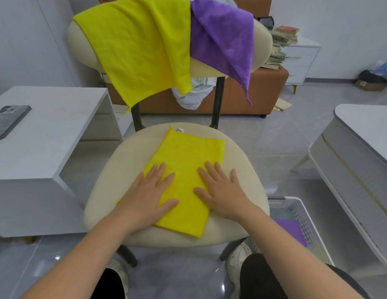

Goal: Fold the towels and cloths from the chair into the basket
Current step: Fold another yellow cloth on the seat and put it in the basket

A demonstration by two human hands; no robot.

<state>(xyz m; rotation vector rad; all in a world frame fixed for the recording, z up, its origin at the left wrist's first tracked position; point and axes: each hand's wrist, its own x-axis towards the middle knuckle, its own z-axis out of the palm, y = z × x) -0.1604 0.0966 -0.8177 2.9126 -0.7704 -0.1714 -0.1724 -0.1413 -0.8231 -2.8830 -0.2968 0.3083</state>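
A yellow cloth (186, 156), folded into a long strip, lies on the cream seat of the chair (115, 175). My left hand (148, 195) rests flat on its left side, fingers spread. My right hand (222, 190) lies flat on its right side, also spread. Neither hand grips anything. Over the chair's backrest hang a larger yellow towel (140, 46) and a purple towel (225, 37). A white perforated basket (305, 214) stands on the floor to the right of the seat, with a folded purple cloth (293, 230) inside it.
A white table (48, 143) with a phone (9, 120) stands at the left. Another white table (361, 147) is at the right. Behind the chair are an orange sofa (242, 98), a patterned white cloth (194, 93) and a stack of books (281, 46).
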